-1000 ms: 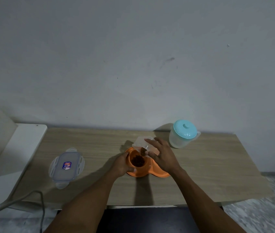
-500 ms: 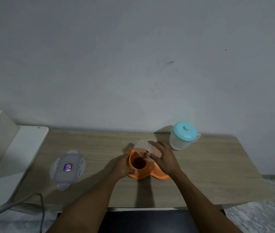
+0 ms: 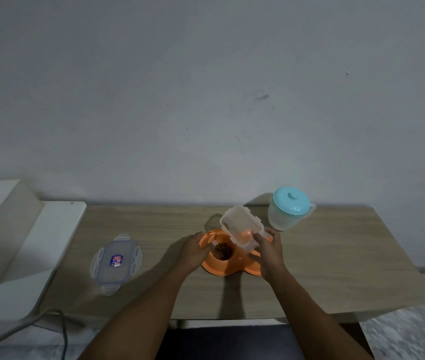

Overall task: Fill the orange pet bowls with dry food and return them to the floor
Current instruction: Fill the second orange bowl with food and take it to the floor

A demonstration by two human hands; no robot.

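An orange double pet bowl [image 3: 220,268] sits on the wooden table [image 3: 323,268]. Its left cup holds brown dry food [image 3: 222,251]. My left hand [image 3: 195,252] grips the bowl's left rim. My right hand [image 3: 269,249] holds a clear plastic food container [image 3: 241,226], tilted on its side above the right cup. The container looks empty. Most of the right cup is hidden behind the container and my right hand.
The container's clear lid [image 3: 115,262] with a blue label lies on the table to the left. A pale jug with a turquoise lid [image 3: 288,207] stands at the back right. A white ledge [image 3: 58,229] and a cable [image 3: 24,323] are at the left. Speckled floor [image 3: 414,331] shows at the right.
My right hand has lifted the clear container up and back from over the left cup and turned it more upright. The left hand has stayed on the bowl's rim.
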